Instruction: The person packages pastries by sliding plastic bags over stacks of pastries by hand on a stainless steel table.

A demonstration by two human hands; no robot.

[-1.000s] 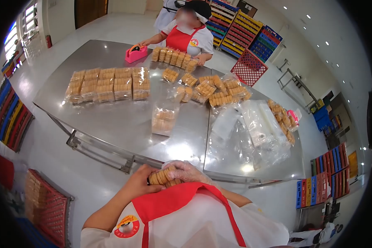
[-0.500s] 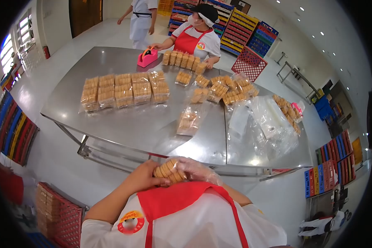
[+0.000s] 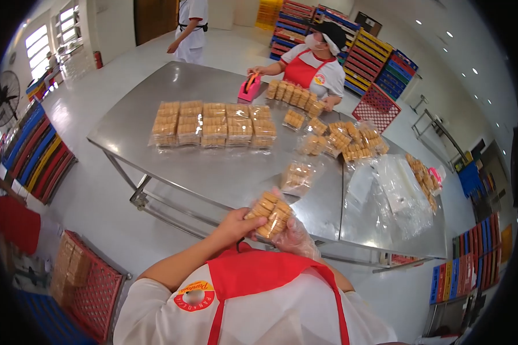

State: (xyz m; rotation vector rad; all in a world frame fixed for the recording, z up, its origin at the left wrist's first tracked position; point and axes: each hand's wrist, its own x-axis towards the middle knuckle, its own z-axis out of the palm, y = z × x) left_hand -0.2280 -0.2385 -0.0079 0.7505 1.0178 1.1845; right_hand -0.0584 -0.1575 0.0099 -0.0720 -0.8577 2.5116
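Note:
A clear pack of round biscuits (image 3: 270, 215) is between my two hands, just in front of the steel table's edge (image 3: 207, 204). My bare left hand (image 3: 237, 223) grips its left side, thumb on the front. Around its right side is my right hand (image 3: 296, 237), in a clear plastic glove. Another biscuit pack (image 3: 299, 177) lies on the table just beyond my hands. Farther left stand several filled packs in a row (image 3: 214, 125). Toward the right are a heap of smaller packs (image 3: 351, 141) and a pile of empty clear bags (image 3: 400, 187).
Across the table a co-worker (image 3: 313, 63) touches a pink tape dispenser (image 3: 249, 89) and a row of packs (image 3: 295, 95). Another person (image 3: 191, 29) stands behind. Coloured crates (image 3: 34, 155) are stacked at left, and a red crate (image 3: 92, 287) holds packs at lower left.
My hands have risen and moved forward with the pack, which now shows its front. The view has swung left. The co-worker's head has turned, and the person behind shows more clearly.

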